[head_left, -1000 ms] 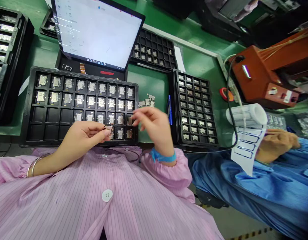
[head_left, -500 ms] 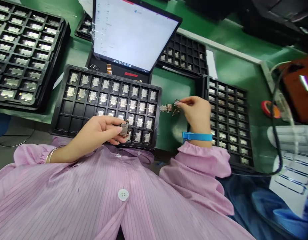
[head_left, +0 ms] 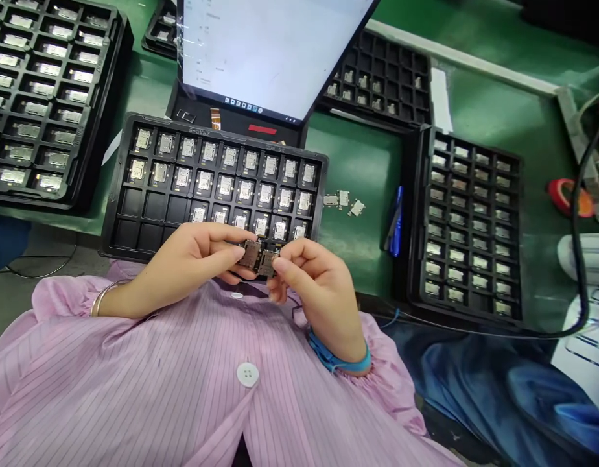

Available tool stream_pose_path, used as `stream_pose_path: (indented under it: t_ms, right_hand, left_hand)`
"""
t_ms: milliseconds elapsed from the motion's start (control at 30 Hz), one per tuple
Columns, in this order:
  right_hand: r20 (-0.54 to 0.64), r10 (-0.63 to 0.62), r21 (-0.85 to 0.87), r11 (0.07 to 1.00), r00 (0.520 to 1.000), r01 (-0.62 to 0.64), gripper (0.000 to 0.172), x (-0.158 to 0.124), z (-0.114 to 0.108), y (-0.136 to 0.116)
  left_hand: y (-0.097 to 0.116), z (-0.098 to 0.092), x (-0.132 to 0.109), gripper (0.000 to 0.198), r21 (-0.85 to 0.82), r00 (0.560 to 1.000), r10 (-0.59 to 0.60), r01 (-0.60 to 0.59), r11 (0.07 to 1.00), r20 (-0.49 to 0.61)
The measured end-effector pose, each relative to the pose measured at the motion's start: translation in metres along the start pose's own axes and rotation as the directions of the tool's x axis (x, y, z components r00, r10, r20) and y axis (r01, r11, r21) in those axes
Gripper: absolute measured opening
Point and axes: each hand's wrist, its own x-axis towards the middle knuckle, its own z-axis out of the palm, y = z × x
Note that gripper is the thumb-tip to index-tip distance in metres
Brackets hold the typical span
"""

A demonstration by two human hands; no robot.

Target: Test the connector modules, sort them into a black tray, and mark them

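Small parts (head_left: 251,255) pinched between fingers (head_left: 224,261)

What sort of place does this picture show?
It looks like an electronics workplace, perhaps a factory: small flat components are held near a black compartment tray of similar pieces, and more loaded trays stand on the green table.

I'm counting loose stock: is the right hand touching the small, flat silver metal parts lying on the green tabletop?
Apart: the head view shows green tabletop between the right hand and those silver metal parts.
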Motion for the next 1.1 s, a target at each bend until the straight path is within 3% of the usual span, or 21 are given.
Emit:
stream_pose_path:
  t_ms: [1100]
  right_hand:
    - [-0.028,-0.085,0.047,0.995,0.996,0.086,0.019,-0.0021,-0.0029,0.0061]
  left_hand:
    - [-0.0024,0.0003,-0.0001,0.021,-0.08,0.999,-0.01,0.013,0.997,0.043]
